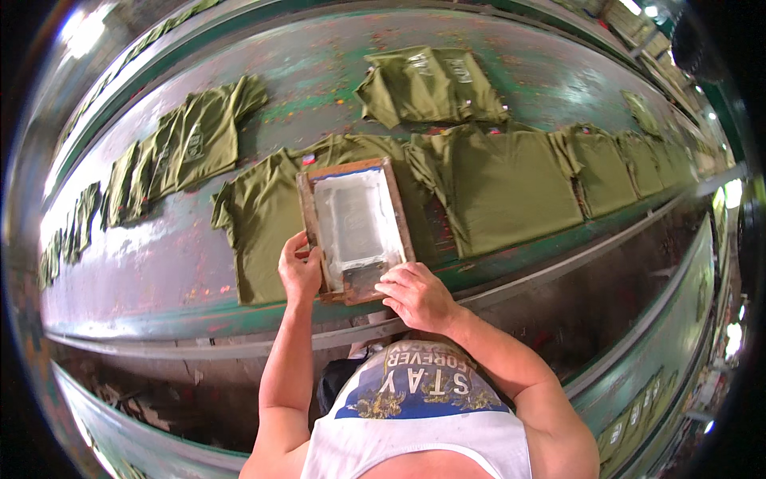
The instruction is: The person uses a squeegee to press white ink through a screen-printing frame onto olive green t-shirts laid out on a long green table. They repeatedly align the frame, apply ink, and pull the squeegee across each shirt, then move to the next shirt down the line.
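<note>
Holding screen frame point(310, 211), L hand point(299, 270) upright, R hand point(420, 298) slanted at btm.

A white tank top point(415, 433) is worn, scooped at the neck and marked with a blue print point(427, 395) of yellowish plants and pale block letters. Arms point(286, 371) and fingers point(399, 277) are bare.

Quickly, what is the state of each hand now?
Left hand: closed on the left edge of the framed screen.
Right hand: at its lower right corner; whether it is closed on anything cannot be told.
</note>
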### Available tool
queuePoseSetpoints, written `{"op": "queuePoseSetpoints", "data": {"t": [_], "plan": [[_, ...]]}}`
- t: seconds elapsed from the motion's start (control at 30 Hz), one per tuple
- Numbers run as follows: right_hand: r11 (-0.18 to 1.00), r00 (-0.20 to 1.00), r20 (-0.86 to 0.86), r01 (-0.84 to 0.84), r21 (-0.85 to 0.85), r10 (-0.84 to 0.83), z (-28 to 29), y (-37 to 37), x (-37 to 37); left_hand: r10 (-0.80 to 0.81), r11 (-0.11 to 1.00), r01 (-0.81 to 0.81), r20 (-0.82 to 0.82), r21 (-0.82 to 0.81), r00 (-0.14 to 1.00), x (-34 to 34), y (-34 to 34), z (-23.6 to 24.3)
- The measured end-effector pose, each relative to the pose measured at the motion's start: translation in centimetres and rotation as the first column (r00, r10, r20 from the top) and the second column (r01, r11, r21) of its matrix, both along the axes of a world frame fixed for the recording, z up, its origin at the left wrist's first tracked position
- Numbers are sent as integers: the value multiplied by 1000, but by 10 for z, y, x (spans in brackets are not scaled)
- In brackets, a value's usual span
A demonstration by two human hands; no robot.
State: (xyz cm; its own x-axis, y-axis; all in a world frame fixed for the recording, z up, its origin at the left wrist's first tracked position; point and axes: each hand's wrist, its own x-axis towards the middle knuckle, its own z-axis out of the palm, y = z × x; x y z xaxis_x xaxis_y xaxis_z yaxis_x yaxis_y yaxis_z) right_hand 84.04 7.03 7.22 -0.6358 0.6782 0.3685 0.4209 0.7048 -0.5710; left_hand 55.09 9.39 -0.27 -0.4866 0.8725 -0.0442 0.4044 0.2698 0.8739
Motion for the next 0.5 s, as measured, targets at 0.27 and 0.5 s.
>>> {"op": "queuePoseSetpoints", "data": {"t": [0.27,0.5], "plan": [[965,965,-14,261,28,-261,-1,-35,38,-62,992,55,59,110,996,-2,-4,-24],[937,938,-18,348,23,-347,-5,-54,52,-85,984,87,-18,153,996,8,-9,-32]]}}
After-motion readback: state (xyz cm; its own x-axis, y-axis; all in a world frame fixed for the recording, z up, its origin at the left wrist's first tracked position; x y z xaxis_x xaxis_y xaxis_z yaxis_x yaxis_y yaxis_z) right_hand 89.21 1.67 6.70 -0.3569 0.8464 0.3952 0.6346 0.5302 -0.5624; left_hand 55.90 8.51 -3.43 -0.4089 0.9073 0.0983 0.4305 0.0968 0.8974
